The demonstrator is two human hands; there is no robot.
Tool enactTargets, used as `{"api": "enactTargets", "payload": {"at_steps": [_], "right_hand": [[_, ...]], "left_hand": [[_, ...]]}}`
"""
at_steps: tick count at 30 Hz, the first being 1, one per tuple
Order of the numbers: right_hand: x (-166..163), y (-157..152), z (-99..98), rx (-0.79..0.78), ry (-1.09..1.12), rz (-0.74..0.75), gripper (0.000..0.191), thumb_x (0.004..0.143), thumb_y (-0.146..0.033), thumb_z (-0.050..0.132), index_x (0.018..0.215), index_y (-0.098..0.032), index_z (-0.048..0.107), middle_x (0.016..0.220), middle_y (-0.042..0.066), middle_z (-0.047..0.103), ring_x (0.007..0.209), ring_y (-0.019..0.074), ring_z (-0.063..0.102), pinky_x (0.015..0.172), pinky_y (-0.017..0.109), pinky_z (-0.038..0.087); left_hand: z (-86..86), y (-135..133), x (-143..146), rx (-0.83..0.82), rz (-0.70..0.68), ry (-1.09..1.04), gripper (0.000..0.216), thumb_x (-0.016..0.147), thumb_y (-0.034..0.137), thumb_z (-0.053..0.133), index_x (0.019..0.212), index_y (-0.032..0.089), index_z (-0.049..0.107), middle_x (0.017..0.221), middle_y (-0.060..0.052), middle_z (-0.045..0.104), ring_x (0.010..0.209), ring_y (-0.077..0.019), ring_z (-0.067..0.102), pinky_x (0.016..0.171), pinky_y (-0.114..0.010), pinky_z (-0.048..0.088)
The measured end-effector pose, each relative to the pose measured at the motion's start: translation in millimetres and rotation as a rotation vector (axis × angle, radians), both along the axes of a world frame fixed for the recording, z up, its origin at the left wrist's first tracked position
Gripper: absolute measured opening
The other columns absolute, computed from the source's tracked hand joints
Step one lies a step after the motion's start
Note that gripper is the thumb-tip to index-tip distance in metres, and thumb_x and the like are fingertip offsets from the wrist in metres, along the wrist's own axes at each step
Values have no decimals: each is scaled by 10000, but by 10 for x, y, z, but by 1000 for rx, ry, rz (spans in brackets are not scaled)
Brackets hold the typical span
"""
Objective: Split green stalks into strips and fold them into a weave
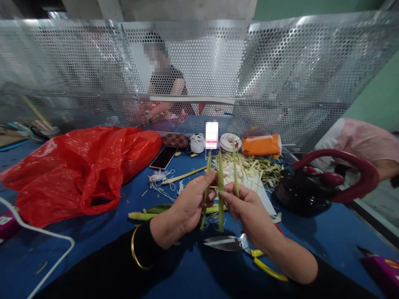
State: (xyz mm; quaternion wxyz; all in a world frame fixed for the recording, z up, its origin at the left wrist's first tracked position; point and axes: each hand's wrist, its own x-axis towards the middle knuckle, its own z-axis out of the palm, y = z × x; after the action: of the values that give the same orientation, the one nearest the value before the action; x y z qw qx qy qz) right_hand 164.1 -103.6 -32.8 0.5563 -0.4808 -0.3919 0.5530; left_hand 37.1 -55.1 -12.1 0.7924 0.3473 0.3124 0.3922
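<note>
Both of my hands are raised over a blue table and meet at its middle. My left hand pinches thin green leaf strips that stand upright between my fingers. My right hand is closed on the same bundle, holding one strip that sticks up. A gold bangle circles my left wrist. Scissors with yellow handles lie on the table just below my right wrist. More green leaves lie flat under my left hand.
A red plastic bag fills the left. A phone, thread rolls, an orange packet, leaf trimmings and a dark basket with red handle lie beyond. Behind a perforated metal screen sits another person; a pink sleeve is at right.
</note>
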Motion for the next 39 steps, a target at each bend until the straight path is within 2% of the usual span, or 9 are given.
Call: {"api": "enactTargets", "payload": {"at_steps": [3, 8, 10, 13, 17, 21, 30, 35, 39], "right_hand": [[36, -8, 20, 52, -45, -62, 180, 806, -356, 618, 755, -207, 529, 545, -73, 376, 474, 79, 304, 451, 226, 242], [31, -16, 57, 146, -166, -51, 241, 885, -404, 516, 743, -214, 472, 584, -45, 470, 512, 102, 432, 472, 238, 320], [7, -9, 45, 151, -133, -43, 247, 868, -422, 542, 755, -219, 458, 555, -67, 425, 472, 89, 397, 452, 232, 306], [-25, -3, 19, 44, -79, -12, 254, 790, -415, 640, 762, -212, 491, 506, -100, 336, 410, 58, 257, 399, 218, 202], [-50, -30, 8, -94, -146, 126, 230, 674, -334, 737, 729, -176, 578, 507, -91, 369, 413, 41, 219, 390, 218, 136], [-59, -58, -12, -113, -187, 191, 155, 693, -289, 694, 710, -164, 603, 530, -75, 406, 412, 38, 224, 385, 220, 118], [-73, -34, -30, -139, -64, 160, 179, 720, -340, 640, 701, -194, 539, 437, -122, 262, 389, 51, 155, 388, 228, 111], [-34, -25, -35, 91, -415, 52, 146, 768, -279, 538, 654, -191, 518, 518, -74, 355, 462, 79, 282, 449, 227, 235], [18, -37, -26, 253, -762, -67, 160, 808, -275, 500, 667, -200, 494, 561, -50, 421, 528, 109, 369, 500, 241, 274]], "left_hand": [[40, 4, 1, -50, 58, -7, 182, 899, 221, 519, 876, 107, 658, 779, -26, 607, 506, -32, 475, 470, -150, 367], [93, 15, 4, -109, 81, -59, 236, 910, 90, 430, 791, 90, 634, 710, -37, 591, 556, -73, 550, 541, -185, 467], [99, 22, 3, -127, 94, -98, 243, 914, 81, 418, 793, 91, 628, 693, -33, 582, 559, -77, 555, 557, -191, 486], [107, 32, 1, -153, 142, -145, 230, 920, 90, 420, 806, 98, 620, 665, -20, 566, 552, -76, 551, 547, -185, 489], [130, 36, 3, -153, 212, -164, 228, 919, 90, 421, 791, 109, 608, 646, -12, 562, 538, -74, 540, 531, -178, 483], [130, 40, 2, -137, 257, -169, 217, 906, 85, 441, 767, 116, 605, 636, -9, 570, 529, -77, 544, 532, -186, 489], [46, 90, -28, -88, 221, -38, 156, 870, 149, 543, 823, 121, 689, 706, -18, 613, 588, -84, 570, 558, -203, 482], [45, 70, -29, -17, 160, 28, 45, 790, 148, 648, 818, 136, 681, 721, 1, 614, 623, -81, 575, 593, -202, 477], [52, 19, -25, 97, 62, 120, 112, 720, 110, 696, 823, 138, 659, 786, -12, 660, 667, -112, 619, 651, -241, 497]]}}
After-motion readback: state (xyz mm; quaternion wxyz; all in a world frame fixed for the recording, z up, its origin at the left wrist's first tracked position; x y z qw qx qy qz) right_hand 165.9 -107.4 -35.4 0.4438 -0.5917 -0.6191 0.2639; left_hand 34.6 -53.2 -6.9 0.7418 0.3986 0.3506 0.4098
